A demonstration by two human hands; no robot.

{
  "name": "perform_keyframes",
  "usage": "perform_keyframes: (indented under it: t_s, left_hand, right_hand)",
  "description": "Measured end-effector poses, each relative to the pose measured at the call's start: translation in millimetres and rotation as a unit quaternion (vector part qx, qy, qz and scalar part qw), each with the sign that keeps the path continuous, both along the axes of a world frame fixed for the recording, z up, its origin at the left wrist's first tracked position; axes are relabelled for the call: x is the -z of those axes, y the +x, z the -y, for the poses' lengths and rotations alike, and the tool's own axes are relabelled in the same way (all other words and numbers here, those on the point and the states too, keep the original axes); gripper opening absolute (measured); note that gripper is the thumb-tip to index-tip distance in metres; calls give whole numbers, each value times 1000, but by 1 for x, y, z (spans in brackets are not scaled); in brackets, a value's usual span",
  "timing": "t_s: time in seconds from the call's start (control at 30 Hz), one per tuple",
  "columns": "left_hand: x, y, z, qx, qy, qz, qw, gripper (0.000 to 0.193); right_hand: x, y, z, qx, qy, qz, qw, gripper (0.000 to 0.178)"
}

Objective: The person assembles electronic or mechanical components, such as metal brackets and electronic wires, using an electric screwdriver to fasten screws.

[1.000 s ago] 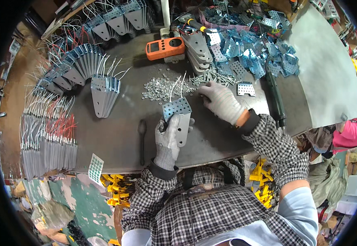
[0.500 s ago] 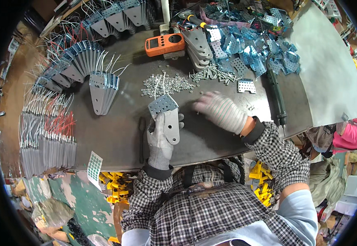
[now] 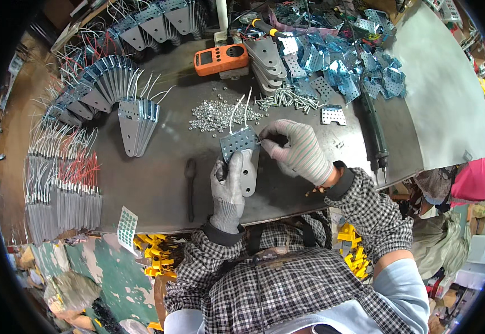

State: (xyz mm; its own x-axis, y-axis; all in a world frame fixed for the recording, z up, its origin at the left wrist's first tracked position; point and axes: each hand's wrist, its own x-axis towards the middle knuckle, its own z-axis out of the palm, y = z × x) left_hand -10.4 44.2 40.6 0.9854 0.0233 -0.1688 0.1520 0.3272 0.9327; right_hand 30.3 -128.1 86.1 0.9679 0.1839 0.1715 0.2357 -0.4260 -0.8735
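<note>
"Filling most of the view, what?"

"Dark table [image 3: 147, 183]. Pale sheet [image 3: 448, 100] over its right end. Heap of blue brackets [image 3: 331, 61] on the far side, right of centre. Curved row of wired plates [image 3: 92, 94] far left, grey rods [image 3: 75, 211] with white and red wires nearer on that side."

"Next size down?"

"Driver [image 3: 375, 133] lying at right, tip toward the person. Then two gloved hands."

"Left hand [image 3: 228, 183]?"

"Fingers curled round a grey plate [image 3: 248, 175], thumb across its front. Firm hold."

"Right hand [image 3: 301, 147]?"

"Thumb and forefinger nearly together at the right edge of a blue bracket [image 3: 239, 143]. Possibly pinching something tiny; too small to tell."

"Where's the plate?"

"In the left hand, above the near middle of the table, bracket at its far end. Two white wires [image 3: 233, 119] stick up past the bracket."

"Smaller stuff?"

"Orange meter [image 3: 220, 59] toward the back, grey plate stack [image 3: 266, 61] just right of it. Black tool [image 3: 190, 186] left of the left hand. Loose bracket [image 3: 333, 115] right of the screws [image 3: 287, 100]. Screws piled just beside the nuts [image 3: 217, 115], which are smallest, scattered beyond the held bracket."
</note>
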Motion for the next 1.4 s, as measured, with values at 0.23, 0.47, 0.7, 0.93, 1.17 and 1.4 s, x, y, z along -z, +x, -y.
perform_keyframes:
  t_s: [0.23, 0.47, 0.7, 0.93, 1.17, 1.4]
  left_hand:
    - [6, 5, 4, 18, 78, -32, 996, 33]
    - [1, 8, 7, 93, -158, -60, 981, 36]
    - [-7, 7, 23, 117, -70, -93, 986, 41]
    - [-4, 9, 17, 83, -54, -58, 993, 43]
    - [3, 7, 18, 91, -60, -50, 993, 42]
    - [12, 5, 31, 87, 67, 6, 994, 27]
  right_hand:
    - [20, -2, 5, -19, -210, 169, 963, 25]
    - [31, 47, 102, -51, -566, 248, 785, 42]
    - [13, 62, 68, -76, -609, 152, 775, 27]
    - [42, 37, 96, -27, -430, 171, 886, 34]
    - [17, 28, 73, -46, -507, 92, 856, 25]
    - [-11, -2, 13, -55, -80, 136, 986, 16]
